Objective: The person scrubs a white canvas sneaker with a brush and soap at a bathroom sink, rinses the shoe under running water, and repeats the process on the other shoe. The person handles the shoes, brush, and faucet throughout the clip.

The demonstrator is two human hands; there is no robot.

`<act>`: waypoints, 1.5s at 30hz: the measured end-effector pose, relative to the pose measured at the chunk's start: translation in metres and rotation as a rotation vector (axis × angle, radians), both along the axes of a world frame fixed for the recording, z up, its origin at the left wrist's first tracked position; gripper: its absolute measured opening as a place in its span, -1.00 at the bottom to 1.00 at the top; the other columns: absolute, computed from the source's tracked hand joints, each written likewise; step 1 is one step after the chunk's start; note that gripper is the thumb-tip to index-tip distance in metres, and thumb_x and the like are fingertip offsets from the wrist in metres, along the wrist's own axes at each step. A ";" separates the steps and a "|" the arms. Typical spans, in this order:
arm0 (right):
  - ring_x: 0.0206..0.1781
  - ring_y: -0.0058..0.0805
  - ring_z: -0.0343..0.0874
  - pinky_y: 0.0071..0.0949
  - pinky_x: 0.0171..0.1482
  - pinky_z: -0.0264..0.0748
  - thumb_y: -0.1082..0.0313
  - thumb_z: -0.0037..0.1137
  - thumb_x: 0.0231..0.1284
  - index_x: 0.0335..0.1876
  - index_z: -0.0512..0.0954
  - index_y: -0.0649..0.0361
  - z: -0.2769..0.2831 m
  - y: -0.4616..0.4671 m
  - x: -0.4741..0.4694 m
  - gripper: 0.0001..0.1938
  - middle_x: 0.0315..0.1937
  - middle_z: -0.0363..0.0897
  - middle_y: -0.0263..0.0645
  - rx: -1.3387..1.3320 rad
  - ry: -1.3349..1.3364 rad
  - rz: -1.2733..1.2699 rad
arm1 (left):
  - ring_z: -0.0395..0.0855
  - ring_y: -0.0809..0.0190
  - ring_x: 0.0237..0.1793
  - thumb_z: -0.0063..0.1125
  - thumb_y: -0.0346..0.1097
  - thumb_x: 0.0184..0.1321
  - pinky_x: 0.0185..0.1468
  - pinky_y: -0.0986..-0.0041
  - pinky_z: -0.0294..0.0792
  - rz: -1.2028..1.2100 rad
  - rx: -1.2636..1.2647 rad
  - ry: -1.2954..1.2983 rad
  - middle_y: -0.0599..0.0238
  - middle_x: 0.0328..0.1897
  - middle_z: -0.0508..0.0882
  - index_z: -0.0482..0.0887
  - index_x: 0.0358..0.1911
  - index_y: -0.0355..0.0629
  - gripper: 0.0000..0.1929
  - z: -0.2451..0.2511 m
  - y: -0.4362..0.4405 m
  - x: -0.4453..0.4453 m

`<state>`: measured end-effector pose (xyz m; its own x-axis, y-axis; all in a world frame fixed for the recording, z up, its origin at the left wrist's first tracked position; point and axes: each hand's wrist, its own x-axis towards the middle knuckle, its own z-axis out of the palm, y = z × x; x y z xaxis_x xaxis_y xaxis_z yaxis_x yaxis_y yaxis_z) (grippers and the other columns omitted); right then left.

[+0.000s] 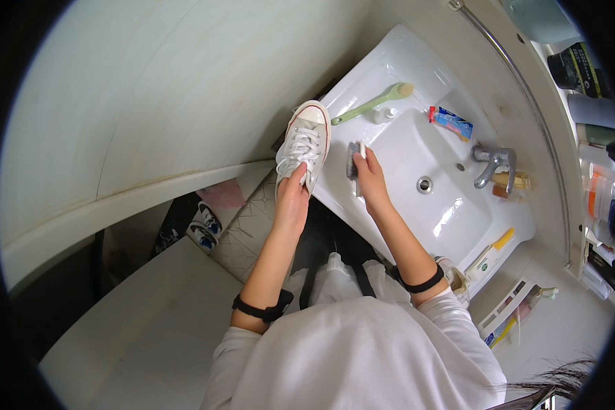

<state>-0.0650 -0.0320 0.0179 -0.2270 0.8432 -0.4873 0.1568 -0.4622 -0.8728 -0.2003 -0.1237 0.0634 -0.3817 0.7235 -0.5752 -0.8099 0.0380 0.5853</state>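
My left hand (293, 197) grips a white canvas sneaker (306, 138) by its opening, the laced top facing up and the toe pointing away from me beside the sink's left rim. Over the near edge of the white ceramic sink (405, 154), my right hand (371, 177) is closed around a small scrubbing brush (354, 161) with grey bristles, apart from the shoe. A green long-handled brush (371, 104) lies on the sink's far ledge, with a small white bottle (385, 115) beside it. Part of another pale shoe (453, 279) shows past my right forearm.
A chrome faucet (493, 160) stands at the sink's right, near a blue and red packet (451, 123). A yellow-handled item (502, 240) and a white box (483, 264) rest on the near right rim. Shelves of bottles line the right wall. Sneakers (205, 228) stand on the floor at left.
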 end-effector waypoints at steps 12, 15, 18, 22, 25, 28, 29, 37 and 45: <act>-0.53 -0.24 0.45 -0.32 -0.42 0.45 0.36 0.15 0.19 0.24 0.46 0.05 -0.004 0.029 -0.044 -0.55 -0.42 0.42 -0.18 0.830 -0.392 0.254 | 0.35 0.20 0.33 -0.04 -0.26 0.36 0.38 0.38 0.18 -0.034 -0.017 -0.059 0.14 0.36 0.37 0.22 0.33 -0.34 -0.48 -0.038 0.011 -0.007; -0.53 -0.23 0.47 -0.30 -0.43 0.46 0.37 0.17 0.16 0.24 0.46 0.03 -0.008 0.035 -0.044 -0.53 -0.44 0.41 -0.19 0.865 -0.470 0.281 | 0.33 0.18 0.34 -0.05 -0.24 0.36 0.40 0.36 0.15 -0.038 -0.052 -0.072 0.13 0.36 0.37 0.22 0.32 -0.35 -0.47 -0.039 0.012 -0.007; -0.50 -0.25 0.48 -0.29 -0.43 0.47 0.38 0.20 0.11 0.24 0.46 0.00 -0.010 0.034 -0.042 -0.50 -0.44 0.40 -0.20 0.742 -0.524 0.395 | 0.33 0.13 0.35 -0.04 -0.20 0.34 0.42 0.33 0.12 -0.026 -0.112 -0.025 0.10 0.36 0.37 0.22 0.32 -0.37 -0.44 -0.038 0.014 -0.006; -0.46 -0.28 0.49 -0.30 -0.43 0.47 0.40 0.21 0.07 0.27 0.44 -0.03 -0.010 0.029 -0.042 -0.44 -0.44 0.40 -0.24 0.986 -0.537 0.305 | 0.34 0.14 0.34 -0.07 -0.23 0.33 0.41 0.32 0.14 -0.039 -0.119 -0.092 0.10 0.35 0.38 0.23 0.32 -0.36 -0.46 -0.036 0.017 -0.008; -0.47 -0.27 0.49 -0.30 -0.44 0.47 0.39 0.21 0.07 0.27 0.43 -0.02 -0.009 0.028 -0.042 -0.45 -0.44 0.41 -0.24 0.756 -0.561 0.434 | 0.32 0.17 0.35 -0.11 -0.27 0.37 0.40 0.36 0.15 -0.022 -0.051 -0.107 0.13 0.36 0.36 0.19 0.34 -0.34 -0.48 -0.035 0.017 -0.009; -0.47 -0.30 0.49 -0.31 -0.45 0.47 0.38 0.22 0.07 0.25 0.45 -0.01 -0.009 0.034 -0.045 -0.46 -0.44 0.42 -0.25 0.978 -0.518 0.366 | 0.36 0.12 0.32 -0.06 -0.24 0.33 0.39 0.31 0.17 -0.037 -0.079 -0.090 0.10 0.33 0.40 0.22 0.31 -0.37 -0.46 -0.037 0.018 -0.009; -0.47 -0.31 0.49 -0.32 -0.45 0.47 0.38 0.22 0.07 0.25 0.45 -0.01 -0.010 0.037 -0.046 -0.46 -0.44 0.42 -0.25 1.017 -0.563 0.339 | 0.36 0.12 0.32 -0.06 -0.24 0.32 0.39 0.31 0.17 -0.034 -0.086 -0.101 0.10 0.33 0.40 0.22 0.31 -0.37 -0.46 -0.038 0.018 -0.010; -0.44 -0.31 0.49 -0.33 -0.45 0.48 0.38 0.23 0.02 0.28 0.42 -0.12 -0.006 0.038 -0.041 -0.40 -0.43 0.38 -0.27 1.061 -0.575 0.422 | 0.36 0.19 0.31 -0.07 -0.27 0.34 0.38 0.38 0.16 -0.084 -0.021 -0.149 0.17 0.32 0.40 0.23 0.31 -0.32 -0.49 -0.041 0.016 -0.015; -0.38 -0.35 0.49 -0.40 -0.45 0.50 0.34 0.22 -0.03 0.27 0.42 -0.12 -0.009 0.048 -0.044 -0.39 -0.42 0.36 -0.30 1.154 -0.577 0.482 | 0.36 0.20 0.30 -0.05 -0.26 0.34 0.37 0.39 0.18 -0.080 -0.038 -0.123 0.17 0.30 0.42 0.26 0.30 -0.34 -0.49 -0.039 0.018 -0.019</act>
